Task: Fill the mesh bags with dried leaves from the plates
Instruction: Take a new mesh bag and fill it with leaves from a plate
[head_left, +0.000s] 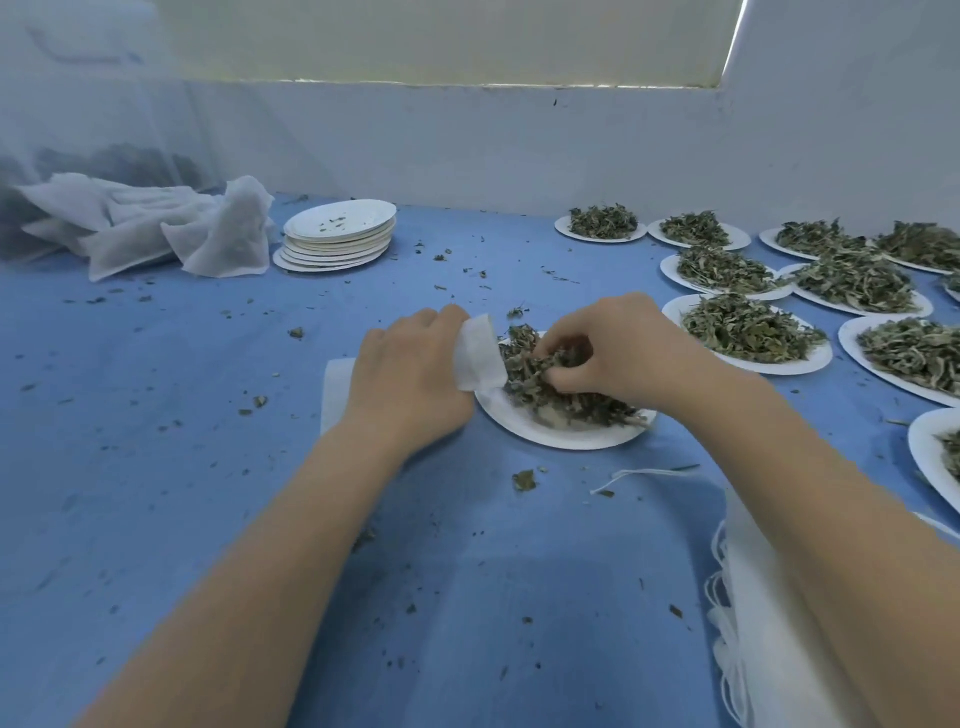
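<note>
**Now the bag's mouth sits just left of the leaves**

Here the big blue cloth-covered table holds everything. On its far right side sit many round white paper plates heaped with dried green leaves. At the back left lies a soft pile of filled white mesh bags, and beside it a stack of empty white paper plates. At the near right edge lies a bundle of flat white bags with strings, not yet used.

In the middle is one round white paper plate with a heap of dried leaves on it. The right hand is on top of this heap, its fingers curled around a bunch of leaves.

The left hand is just left of the plate. It pinches the top edge of a small white mesh bag and holds that edge up against the heap. The rest of the bag lies flat under the hand, running away to the left.

So the bag's mouth touches the left side of the heap, and the leaves are right beside it. I think the next move is short: the right hand pushes its bunch left into the mouth. Bits could spill onto the table.
</note>
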